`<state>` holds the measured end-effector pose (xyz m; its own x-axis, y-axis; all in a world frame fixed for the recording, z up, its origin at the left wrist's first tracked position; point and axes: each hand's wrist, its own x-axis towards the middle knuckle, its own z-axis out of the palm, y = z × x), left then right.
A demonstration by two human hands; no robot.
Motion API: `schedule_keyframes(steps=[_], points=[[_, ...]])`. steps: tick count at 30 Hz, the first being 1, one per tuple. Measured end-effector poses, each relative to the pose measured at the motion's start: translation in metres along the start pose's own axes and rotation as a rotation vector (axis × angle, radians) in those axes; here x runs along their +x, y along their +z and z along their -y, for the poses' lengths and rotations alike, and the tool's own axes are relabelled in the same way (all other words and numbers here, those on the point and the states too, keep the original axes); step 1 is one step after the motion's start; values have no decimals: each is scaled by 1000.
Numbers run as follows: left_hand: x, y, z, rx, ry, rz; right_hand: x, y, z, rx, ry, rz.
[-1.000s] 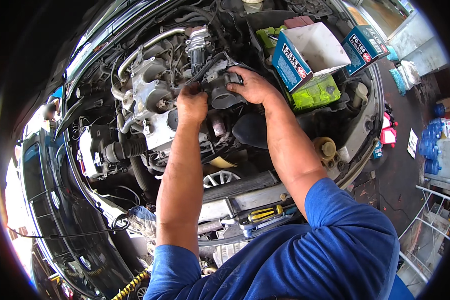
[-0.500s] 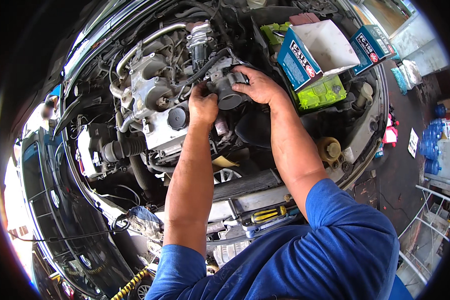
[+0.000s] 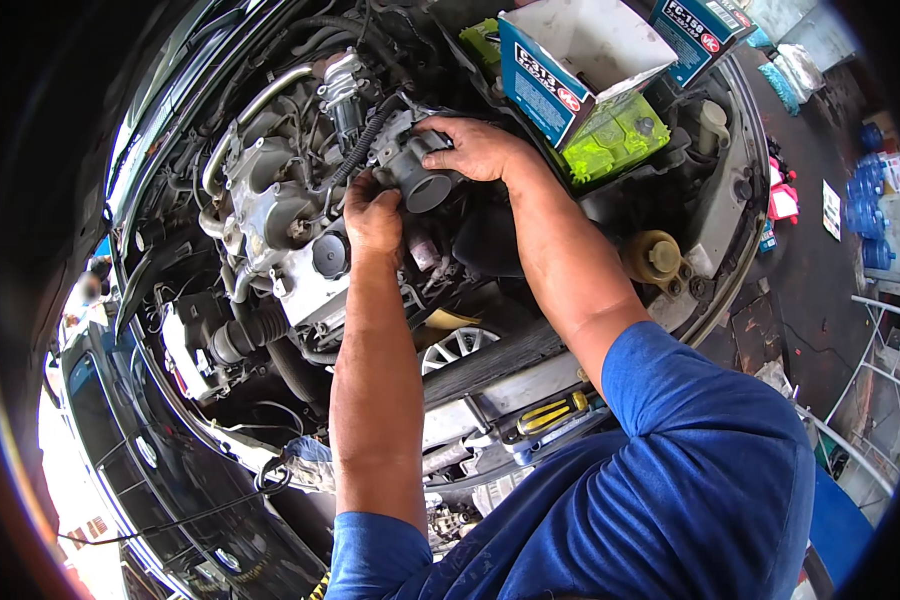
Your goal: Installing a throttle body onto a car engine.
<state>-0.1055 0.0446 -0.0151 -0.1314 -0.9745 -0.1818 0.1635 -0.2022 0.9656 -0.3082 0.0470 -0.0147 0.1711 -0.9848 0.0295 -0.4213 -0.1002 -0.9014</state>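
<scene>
A grey metal throttle body (image 3: pixel 417 178) with a wide round mouth sits at the engine's intake, the mouth facing down toward me. My left hand (image 3: pixel 375 222) is closed at its lower left side, thumb bent and fingertips partly hidden behind it. From the upper right, my right hand (image 3: pixel 482 150) grips the housing, thumb across its front and fingers over the top. A ribbed black hose (image 3: pixel 365 150) runs just left of it. Close to my left forearm is the black oil filler cap (image 3: pixel 331 256) on the silver engine cover (image 3: pixel 308 288).
An open teal-and-white box (image 3: pixel 540 88) rests on a yellow-green battery (image 3: pixel 618 138), with another teal box (image 3: pixel 692 40) behind. A yellowish reservoir (image 3: pixel 653 257) stands right of my forearm. A yellow-and-black screwdriver (image 3: pixel 552 412) lies on the front edge beside a wrench (image 3: pixel 568 432).
The whole view has shifted, so the engine bay sits farther left. Both hands keep their hold on the throttle body, whose mouth appears slightly more tilted.
</scene>
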Motion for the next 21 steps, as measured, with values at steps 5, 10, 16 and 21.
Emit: schedule_keyframes(steps=[5,10,16,21], points=[[-1,3,4,-39,-1,-16,-2,0,-2,38,-16,-4],[-3,1,15,-8,25,-109,-1,4,-3,65,-42,1],[-2,3,13,-55,61,-95,3,3,-3,80,-71,-27],[-6,6,9,-75,58,-80,4,3,-4,88,-66,-25]])
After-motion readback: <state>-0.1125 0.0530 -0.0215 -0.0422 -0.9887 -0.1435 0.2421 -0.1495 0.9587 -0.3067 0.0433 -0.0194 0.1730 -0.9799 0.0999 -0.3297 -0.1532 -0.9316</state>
